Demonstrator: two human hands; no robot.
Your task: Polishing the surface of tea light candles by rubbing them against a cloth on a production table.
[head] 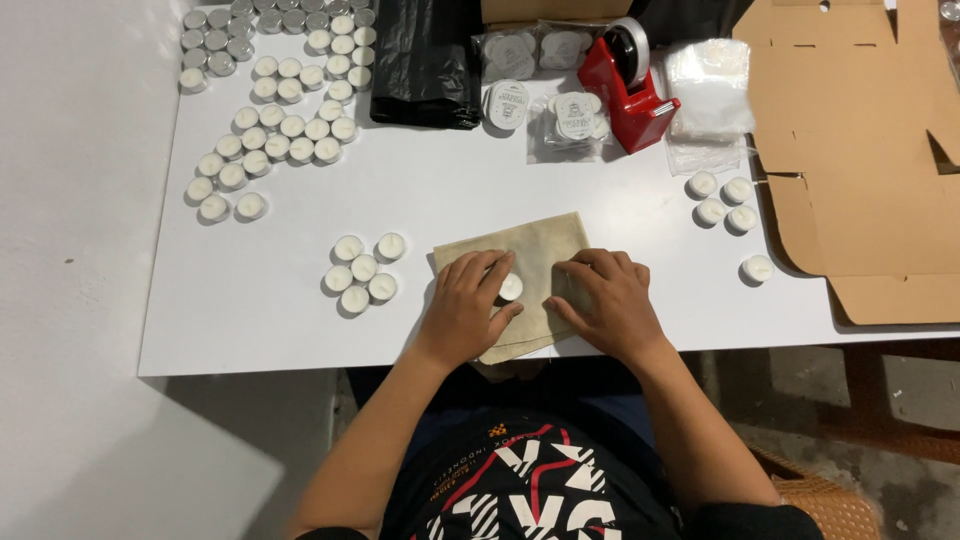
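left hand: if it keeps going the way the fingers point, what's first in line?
The left hand points up and right across the cloth and already touches a tealight. Past that comes bare cloth, then probably the packed candle bags by the red tape dispenser, though the exact line is unclear.

head cam | looks steeply down | near | over white table (300, 300) edge

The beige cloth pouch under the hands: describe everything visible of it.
The flat beige fabric pouch looks thin, soft and slightly creased. It lies skewed on the white table at the near edge, one corner overhanging. The left hand rests on it, holding a small white tealight candle; the right hand presses its right side.
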